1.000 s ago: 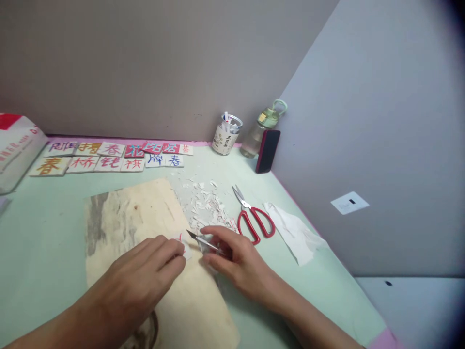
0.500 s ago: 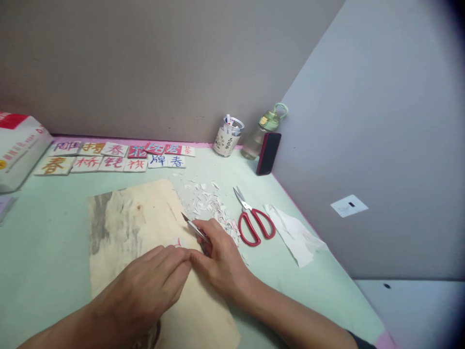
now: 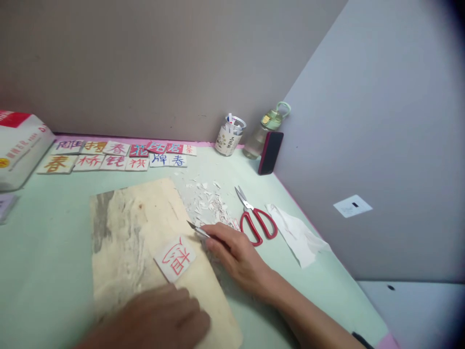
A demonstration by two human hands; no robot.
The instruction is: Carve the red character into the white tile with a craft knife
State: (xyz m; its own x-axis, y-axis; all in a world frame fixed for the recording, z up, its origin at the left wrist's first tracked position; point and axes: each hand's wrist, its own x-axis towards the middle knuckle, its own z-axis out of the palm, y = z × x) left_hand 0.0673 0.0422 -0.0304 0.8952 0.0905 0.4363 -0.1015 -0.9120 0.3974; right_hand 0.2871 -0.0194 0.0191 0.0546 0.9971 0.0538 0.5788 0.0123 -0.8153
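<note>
Right now, your right hand [image 3: 234, 247] grips a thin craft knife [image 3: 199, 230], its sharp tip pointing up and to the left. Your left hand [image 3: 169, 315] is blurry, with curled fingers, just below the tile — you can't tell if it holds anything. The tile [image 3: 176, 259] lies on the pale wooden board [image 3: 145, 228], near both hands. It should feel light and stiff, and its edges might chip, so pinch it by two sides, well away from the knife. It looks white, nearly square and a bit thick, with red lines drawn on top. The knife looks slim and maybe slippery — hold it by its silver handle. Farther out are small white scraps [image 3: 214, 206], then red-handled scissors [image 3: 249, 205].
</note>
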